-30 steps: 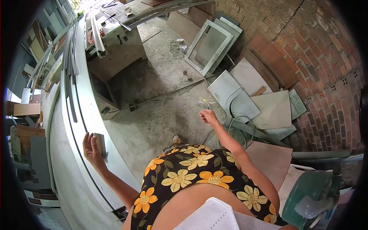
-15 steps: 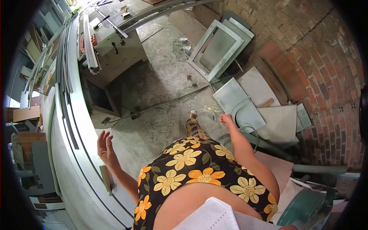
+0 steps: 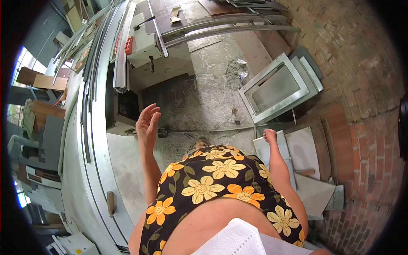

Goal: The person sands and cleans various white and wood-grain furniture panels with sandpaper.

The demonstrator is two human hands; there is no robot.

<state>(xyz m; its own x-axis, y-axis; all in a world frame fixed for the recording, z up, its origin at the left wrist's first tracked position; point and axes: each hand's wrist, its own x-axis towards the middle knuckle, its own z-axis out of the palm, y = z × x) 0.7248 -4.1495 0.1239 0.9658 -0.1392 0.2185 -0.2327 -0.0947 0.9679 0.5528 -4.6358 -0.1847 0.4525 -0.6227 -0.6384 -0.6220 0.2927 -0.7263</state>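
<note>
My left hand [image 3: 147,124] is raised in mid-air with its fingers loosely bent and apart, holding nothing. It is nearest to the cabinet with a dark front [image 3: 127,104] and a long light-coloured profile running down the left. On the other side, my right hand [image 3: 269,136] is curled into a loose fist, with nothing visible in it. Below and behind that fist, a pale flat panel [image 3: 261,149] leans by the wall. Just beyond it stands a grey-framed panel [image 3: 300,94]. Neither hand appears to touch anything.
A bench with a white box [image 3: 143,47], a red item [image 3: 128,45] and metal profiles [image 3: 121,76] stands ahead left. A bar lies across the concrete floor [image 3: 212,91]. A small wooden block [image 3: 111,204] rests at left. Boards lean along the brick wall [image 3: 372,148].
The view has turned left and moved forward, so the bench and framed panel appear further right. My left hand has risen in view; the foot seen earlier is now mostly hidden.
</note>
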